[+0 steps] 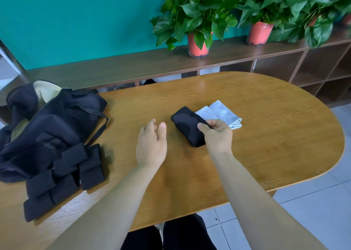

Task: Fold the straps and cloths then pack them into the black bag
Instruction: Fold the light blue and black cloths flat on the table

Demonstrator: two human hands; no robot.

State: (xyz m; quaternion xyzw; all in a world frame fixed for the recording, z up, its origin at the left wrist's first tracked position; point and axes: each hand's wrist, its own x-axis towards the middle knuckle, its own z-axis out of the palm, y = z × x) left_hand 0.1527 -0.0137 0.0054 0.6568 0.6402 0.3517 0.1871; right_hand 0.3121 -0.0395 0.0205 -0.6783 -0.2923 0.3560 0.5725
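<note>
A folded black strap (pixel 187 123) lies mid-table, and my right hand (pixel 217 135) grips its near right edge with thumb and curled fingers. Just behind it, partly under the strap's far end, lies a folded pale grey cloth (pixel 224 114). My left hand (pixel 152 145) hovers left of the strap, palm turned inward, fingers relaxed and holding nothing. The black bag (pixel 57 122) sits open at the table's left end, showing a pale lining. Several folded black straps (pixel 64 175) are stacked in front of the bag near the left front edge.
The wooden oval table (pixel 266 135) has bare surface to the right and front of my hands. Behind it runs a low wooden shelf (pixel 133 65) with potted plants in red pots (pixel 197 46). Tiled floor lies to the right.
</note>
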